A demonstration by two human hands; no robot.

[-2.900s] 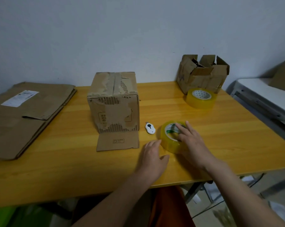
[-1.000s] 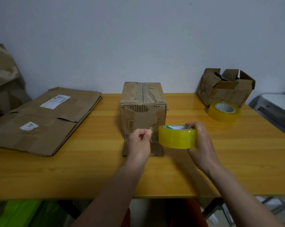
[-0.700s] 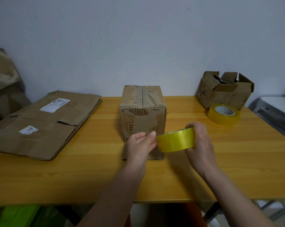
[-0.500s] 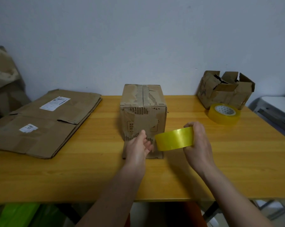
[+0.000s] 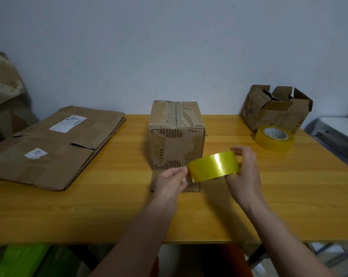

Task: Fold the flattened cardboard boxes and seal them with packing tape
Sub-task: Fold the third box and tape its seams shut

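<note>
1. Right hand grips the tape roll, thumb on the near side and fingers over the top, held in the air above the table just in front of the folded box. A second ago the roll's core faced up; now it is tipped so the glossy outer face points at the camera.
2. Left hand sits at the roll's 9 o'clock edge, fingertips pinched. What looks like a clear tape end shows between them; half a second ago those fingers were only probing the roll. Judgement: the free end is now found and lifted.
3. The box stands at 12 o'clock from the hands with its near bottom flap lying flat on the table, unsealed.
4. Step in hand: pull out a length, then stick it across that flap's seam.
5. Risk: the thin end could slip back onto the roll or fold on itself.
6. Flattened cardboard is at 10 o'clock, untouched. Spare roll and open box are at 2 o'clock.
</note>
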